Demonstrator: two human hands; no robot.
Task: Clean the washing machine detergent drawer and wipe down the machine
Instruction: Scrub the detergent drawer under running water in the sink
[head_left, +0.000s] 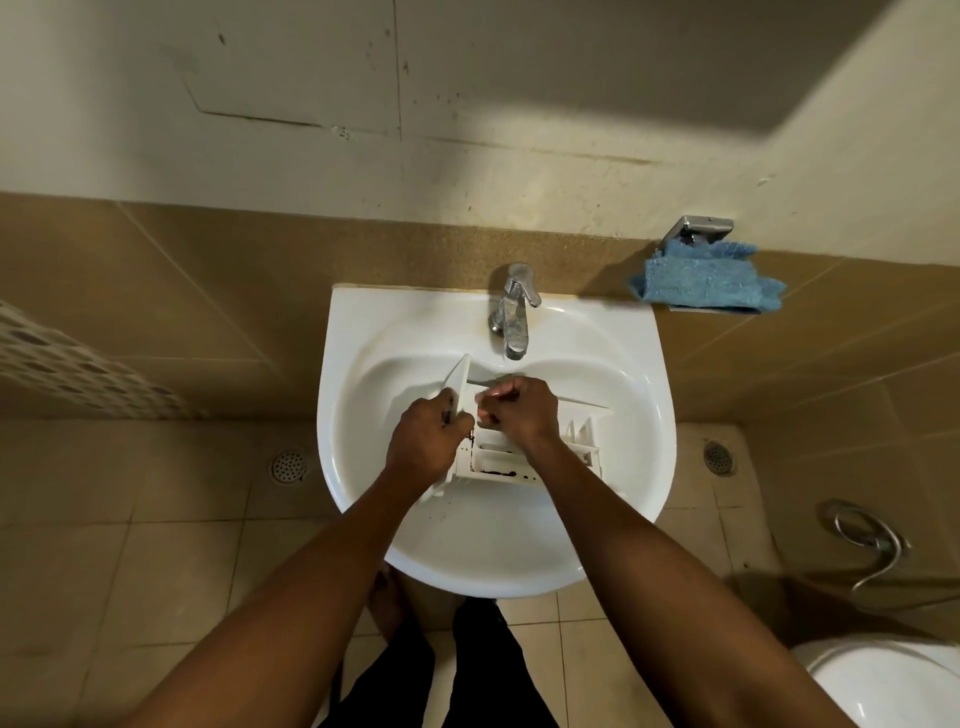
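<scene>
Risk: if my grip slips, the detergent drawer (498, 460) drops and cracks against the sink (493, 551). The dark gunk on its near edge could smear. Drawer sits in the basin, frame centre. My left hand (426, 441) is wrapped round its front panel. My right hand (519, 410) is curled over the compartments; can't tell what it holds.

Glossy sink (493, 561), shiny metal tap (511, 312), fuzzy cloth (706, 283), smooth plastic drawer (493, 458).
</scene>
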